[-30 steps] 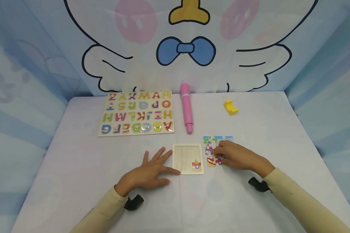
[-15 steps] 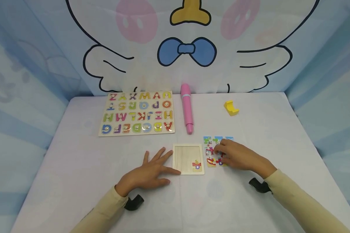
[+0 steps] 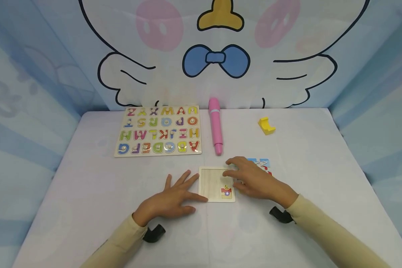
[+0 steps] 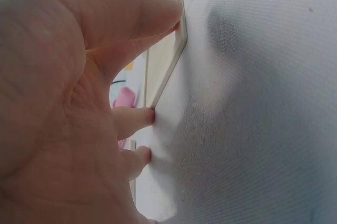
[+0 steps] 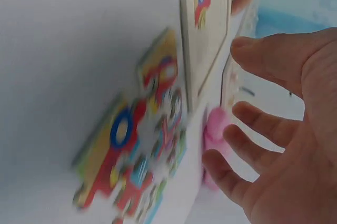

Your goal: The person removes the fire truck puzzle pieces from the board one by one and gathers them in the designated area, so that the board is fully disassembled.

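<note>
My left hand (image 3: 172,199) lies spread on the table, fingertips at the left rim of a small square wooden puzzle tray (image 3: 209,182). One puzzle piece (image 3: 226,192) with a red, yellow and blue print sits in the tray's near right corner. Over the tray's right side hovers my right hand (image 3: 254,182), its fingers apart. In the right wrist view nothing shows between that thumb and fingers. Several loose puzzle pieces (image 5: 113,145) lie on the cloth beside the tray, mostly hidden under the right hand in the head view.
Behind the tray lies a wooden alphabet board (image 3: 157,130) with coloured letters. A pink pen-shaped stick (image 3: 216,128) is to its right, and a yellow curved block (image 3: 266,125) stands farther right. A printed curtain (image 3: 216,89) closes off the table's far edge.
My right hand has moved left from the loose pieces to over the tray's right side, its fingers spreading. The left hand stays in place.
</note>
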Available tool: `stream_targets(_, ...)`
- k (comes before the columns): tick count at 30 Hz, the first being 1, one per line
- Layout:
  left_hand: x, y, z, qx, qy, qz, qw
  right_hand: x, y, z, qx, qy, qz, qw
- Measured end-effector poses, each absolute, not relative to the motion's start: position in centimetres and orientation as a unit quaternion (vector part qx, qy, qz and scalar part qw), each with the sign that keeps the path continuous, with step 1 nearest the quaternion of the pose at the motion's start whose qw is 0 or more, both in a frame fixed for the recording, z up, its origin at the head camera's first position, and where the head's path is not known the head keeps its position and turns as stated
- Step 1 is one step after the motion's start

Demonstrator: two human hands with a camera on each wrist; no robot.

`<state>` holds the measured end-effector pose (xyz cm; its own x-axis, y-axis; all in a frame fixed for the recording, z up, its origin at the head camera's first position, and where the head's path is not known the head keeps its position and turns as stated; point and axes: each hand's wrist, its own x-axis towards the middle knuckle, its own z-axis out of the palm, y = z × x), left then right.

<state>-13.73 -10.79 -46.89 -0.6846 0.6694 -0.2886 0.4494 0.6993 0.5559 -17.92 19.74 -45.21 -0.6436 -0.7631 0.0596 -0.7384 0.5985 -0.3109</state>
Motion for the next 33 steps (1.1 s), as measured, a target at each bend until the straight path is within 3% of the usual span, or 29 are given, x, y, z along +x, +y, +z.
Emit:
stream_targets(14, -13.8, -10.8, -46.9, 0.323, 0.886, 0.229, 0.242, -16.5, 17.8, -45.8, -0.451, 0.886, -0.079, 0.074)
stream_targets(25, -13.7, -10.8, -46.9, 0.314, 0.888, 0.23, 0.245, -15.9, 17.3, -46.1, -0.456, 0.887, -0.059, 0.041)
stream_targets(33, -13.7, -10.8, -47.0, 0.309, 0.89, 0.23, 0.245, -16.0, 18.2, -44.9, -0.441, 0.874, -0.194, 0.063)
